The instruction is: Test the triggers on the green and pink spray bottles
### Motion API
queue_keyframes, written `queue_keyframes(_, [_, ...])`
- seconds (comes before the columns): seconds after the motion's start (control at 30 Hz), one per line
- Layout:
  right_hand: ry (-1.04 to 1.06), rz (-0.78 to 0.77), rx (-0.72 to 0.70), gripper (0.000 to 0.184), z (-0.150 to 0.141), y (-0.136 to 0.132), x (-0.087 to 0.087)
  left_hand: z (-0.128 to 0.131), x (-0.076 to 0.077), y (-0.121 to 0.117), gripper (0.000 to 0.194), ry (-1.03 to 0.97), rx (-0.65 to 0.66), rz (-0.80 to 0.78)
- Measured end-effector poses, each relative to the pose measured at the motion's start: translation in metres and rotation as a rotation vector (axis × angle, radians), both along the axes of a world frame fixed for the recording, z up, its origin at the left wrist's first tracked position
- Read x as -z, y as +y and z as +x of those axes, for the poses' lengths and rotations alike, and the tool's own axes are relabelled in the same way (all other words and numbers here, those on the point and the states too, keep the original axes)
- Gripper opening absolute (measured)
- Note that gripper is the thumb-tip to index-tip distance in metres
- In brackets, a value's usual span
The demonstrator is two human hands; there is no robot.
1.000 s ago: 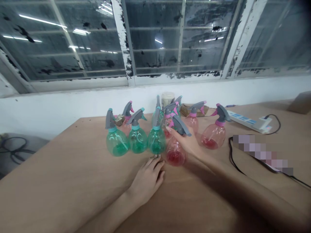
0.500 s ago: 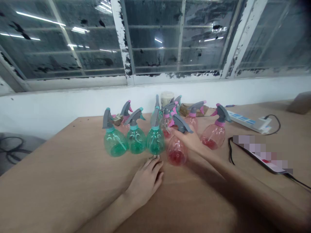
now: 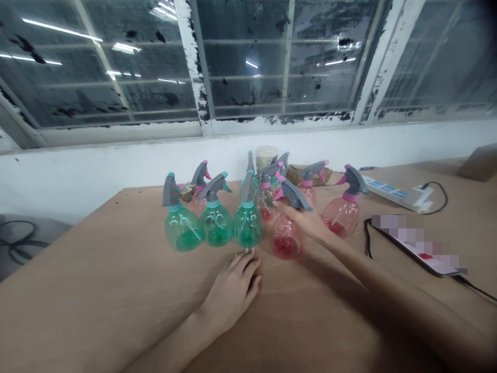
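Note:
My right hand [image 3: 303, 220] is closed round the neck of a pink spray bottle [image 3: 286, 242], which has red liquid at its base and a grey and pink trigger head. My left hand [image 3: 235, 282] lies flat on the table, fingers stretched toward a green spray bottle [image 3: 247, 228]. Left of that one stand a second green spray bottle [image 3: 218, 228] and a third green spray bottle [image 3: 184, 230]. Another pink spray bottle [image 3: 341, 215] stands just right of the held one. More pink and green bottles are partly hidden in the row behind.
A white tub [image 3: 266, 155] stands against the wall behind the bottles. On the right lie a white power strip [image 3: 392, 194] with a plug in it and a flat device [image 3: 430, 254] with a black cable. A brown box [image 3: 480, 163] sits at the far right of the table [image 3: 97, 295].
My right hand has shifted the held pink spray bottle slightly right and away from me. My left hand stays in place.

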State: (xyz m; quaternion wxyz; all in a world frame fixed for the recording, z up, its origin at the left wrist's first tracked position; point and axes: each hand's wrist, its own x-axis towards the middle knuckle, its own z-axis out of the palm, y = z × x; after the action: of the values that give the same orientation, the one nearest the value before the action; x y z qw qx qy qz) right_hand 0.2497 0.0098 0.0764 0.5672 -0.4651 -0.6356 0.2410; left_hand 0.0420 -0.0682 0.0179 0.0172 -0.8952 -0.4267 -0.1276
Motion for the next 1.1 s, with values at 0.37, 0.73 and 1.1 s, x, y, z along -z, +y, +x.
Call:
queue_keyframes(0.37, [0.058,0.054,-0.078,0.019,-0.0039,0.0006,0.0002,0.0,-0.001,0.0006,0.034,0.001,-0.007,-0.004])
queue_keyframes(0.73, [0.119,0.086,-0.082,0.034,-0.0049,0.0039,0.0064,-0.0001,-0.0025,-0.0003,0.033,-0.012,0.001,0.009])
queue_keyframes(1.1, [0.079,0.025,-0.136,0.045,-0.004,0.0016,0.0039,0.0004,-0.0032,-0.0006,0.032,-0.026,0.001,0.009])
